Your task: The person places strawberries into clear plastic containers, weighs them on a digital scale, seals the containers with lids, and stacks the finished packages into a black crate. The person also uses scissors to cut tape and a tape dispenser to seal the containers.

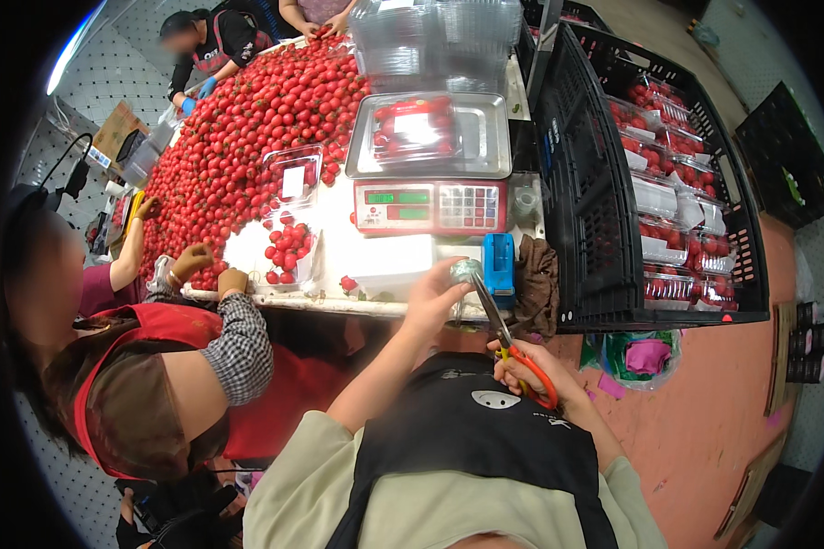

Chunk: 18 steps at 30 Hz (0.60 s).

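My left hand grips a small, pale greenish roll, possibly of clear tape, above the table's front edge. Scissors with orange and yellow handles are in my right hand. Their blades point up and away from me, the tips at the roll; whether they touch it I cannot tell. Just right of the roll is a blue tape dispenser. A white stack, perhaps of labels, lies behind my left hand. Beyond it, a red-fronted digital scale carries a clear clamshell of red cherry tomatoes.
Loose cherry tomatoes are heaped at left, beside an open clamshell. Clear empty boxes are stacked behind the scale. A black crate with packed clamshells stands right, near a brown cloth. A co-worker is close at left.
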Tool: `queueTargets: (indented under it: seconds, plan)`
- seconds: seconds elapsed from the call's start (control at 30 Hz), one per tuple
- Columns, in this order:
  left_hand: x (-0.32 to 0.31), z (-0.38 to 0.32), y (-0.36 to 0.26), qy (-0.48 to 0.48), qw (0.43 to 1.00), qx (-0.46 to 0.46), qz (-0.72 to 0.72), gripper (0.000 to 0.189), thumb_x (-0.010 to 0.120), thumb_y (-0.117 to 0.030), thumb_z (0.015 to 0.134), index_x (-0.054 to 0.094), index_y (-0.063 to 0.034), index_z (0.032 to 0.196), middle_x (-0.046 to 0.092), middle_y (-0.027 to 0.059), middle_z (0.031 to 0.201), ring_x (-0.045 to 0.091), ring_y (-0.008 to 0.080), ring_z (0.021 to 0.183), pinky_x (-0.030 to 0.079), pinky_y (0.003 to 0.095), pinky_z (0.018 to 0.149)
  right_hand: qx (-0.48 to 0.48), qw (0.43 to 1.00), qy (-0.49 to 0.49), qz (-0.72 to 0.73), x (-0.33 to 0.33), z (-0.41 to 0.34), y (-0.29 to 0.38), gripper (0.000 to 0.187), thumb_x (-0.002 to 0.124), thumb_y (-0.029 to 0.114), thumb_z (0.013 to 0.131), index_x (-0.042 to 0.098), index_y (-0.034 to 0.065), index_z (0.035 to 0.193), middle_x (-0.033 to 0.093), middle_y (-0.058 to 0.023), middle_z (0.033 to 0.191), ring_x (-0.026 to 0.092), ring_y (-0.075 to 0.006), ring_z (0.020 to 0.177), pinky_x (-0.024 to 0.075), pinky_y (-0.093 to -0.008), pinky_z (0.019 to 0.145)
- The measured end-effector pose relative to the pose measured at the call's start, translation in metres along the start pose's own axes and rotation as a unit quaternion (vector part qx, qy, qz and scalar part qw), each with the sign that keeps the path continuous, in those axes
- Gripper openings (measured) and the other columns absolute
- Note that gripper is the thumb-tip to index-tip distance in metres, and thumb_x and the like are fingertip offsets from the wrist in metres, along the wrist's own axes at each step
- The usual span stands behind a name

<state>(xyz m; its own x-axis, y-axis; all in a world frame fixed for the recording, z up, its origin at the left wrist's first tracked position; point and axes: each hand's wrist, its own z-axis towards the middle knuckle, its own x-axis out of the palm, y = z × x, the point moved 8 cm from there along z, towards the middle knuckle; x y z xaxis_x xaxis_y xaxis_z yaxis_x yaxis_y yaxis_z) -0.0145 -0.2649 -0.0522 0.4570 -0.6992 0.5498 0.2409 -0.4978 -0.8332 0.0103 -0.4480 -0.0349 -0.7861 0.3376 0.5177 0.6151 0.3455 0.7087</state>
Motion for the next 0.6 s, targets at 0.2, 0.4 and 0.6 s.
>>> queueTargets:
  seconds: [0.2, 0.4, 0.6]
  plan:
    - [0.005, -0.004, -0.019, 0.007, 0.997, 0.028, 0.070, 0.040, 0.055, 0.007, 0.082, 0.051, 0.0004, 0.122, 0.059, 0.0080, 0.108, 0.058, 0.0131, 0.096, 0.048, 0.0266, 0.083, 0.012, 0.997, 0.059, 0.038, 0.008, -0.011, 0.005, 0.065, 0.056, 0.047, 0.087, 0.042, -0.0019, 0.127, 0.058, -0.0091, 0.086, 0.050, -0.0094, 0.064, 0.0428, -0.0204, 0.056]
    - [0.007, -0.003, -0.025, 0.010, 0.992, 0.025, 0.120, 0.038, 0.049, 0.011, 0.078, 0.054, 0.0008, 0.114, 0.058, 0.0061, 0.105, 0.057, 0.0117, 0.093, 0.046, 0.0247, 0.083, 0.012, 0.993, 0.112, 0.047, 0.014, -0.017, 0.013, 0.073, 0.055, 0.055, 0.086, 0.041, -0.0027, 0.128, 0.058, -0.0117, 0.088, 0.048, -0.0074, 0.063, 0.0434, -0.0207, 0.055]
    - [0.008, -0.003, -0.029, 0.015, 0.988, 0.041, 0.149, 0.036, 0.046, 0.010, 0.075, 0.056, 0.0007, 0.109, 0.058, 0.0035, 0.098, 0.055, 0.0095, 0.089, 0.044, 0.0226, 0.080, 0.044, 0.990, 0.120, 0.056, 0.014, -0.016, 0.007, 0.069, 0.053, 0.053, 0.087, 0.043, -0.0025, 0.128, 0.057, -0.0124, 0.088, 0.048, -0.0068, 0.062, 0.0438, -0.0206, 0.055]
